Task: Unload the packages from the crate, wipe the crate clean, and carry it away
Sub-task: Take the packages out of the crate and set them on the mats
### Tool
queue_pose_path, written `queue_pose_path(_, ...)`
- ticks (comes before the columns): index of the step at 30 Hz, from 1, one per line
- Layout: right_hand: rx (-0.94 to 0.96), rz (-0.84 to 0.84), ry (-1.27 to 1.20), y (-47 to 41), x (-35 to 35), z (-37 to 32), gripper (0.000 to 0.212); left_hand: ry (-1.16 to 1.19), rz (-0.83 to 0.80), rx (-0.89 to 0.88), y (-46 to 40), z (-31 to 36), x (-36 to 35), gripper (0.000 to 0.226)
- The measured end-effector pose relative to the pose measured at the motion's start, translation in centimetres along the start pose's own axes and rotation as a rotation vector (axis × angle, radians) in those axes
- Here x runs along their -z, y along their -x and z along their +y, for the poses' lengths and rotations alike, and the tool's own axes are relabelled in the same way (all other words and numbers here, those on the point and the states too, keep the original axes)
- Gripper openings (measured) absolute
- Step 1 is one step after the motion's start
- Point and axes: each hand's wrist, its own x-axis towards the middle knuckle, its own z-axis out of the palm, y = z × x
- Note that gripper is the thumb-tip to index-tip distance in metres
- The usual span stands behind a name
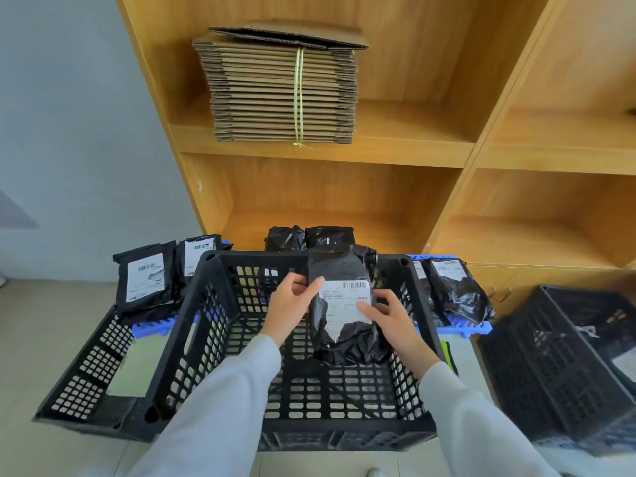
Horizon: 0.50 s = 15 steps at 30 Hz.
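From the head view, the person is holding one black package (344, 304) upright over the middle of the black crate (213, 321), both hands on it. The left hand (290, 302) is gripping its upper left edge, thumb curled across the front; the right hand (389, 313) is pinching the lower right side, fingers over the white label. It is looking like a soft plastic mailer, crinkled and slack at the bottom, so probably light, a bit slippery and liable to sag; holding it at two opposite edges seems the sensible grip. No other package is showing inside the crate beneath the hands. Beyond the hands, packages are lying on a blue pallet (471, 327): two to the left, at least two straight ahead, about two to the right. I am counting three crates: this one, one left, one right.
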Motion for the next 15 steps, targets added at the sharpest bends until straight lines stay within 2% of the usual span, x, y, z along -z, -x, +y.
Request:
queue_pose_path(8,0.114,0.156,-0.016,-0.5,5.6,-2.6,0.016,-0.145,0.032,-0.326,-2.3,3.3,-3.9,0.022)
queue_pose_path(10,0.115,0.170,-0.028,-1.0,7.1,-3.4,0.010,-0.179,0.024,-0.367,-3.4,4.1,-5.0,0.019)
queue_pose_path(15,0.107,0.210,-0.062,-3.0,11.8,-4.7,0.014,-0.341,0.047,-0.422,-7.2,5.0,-8.7,0.008)
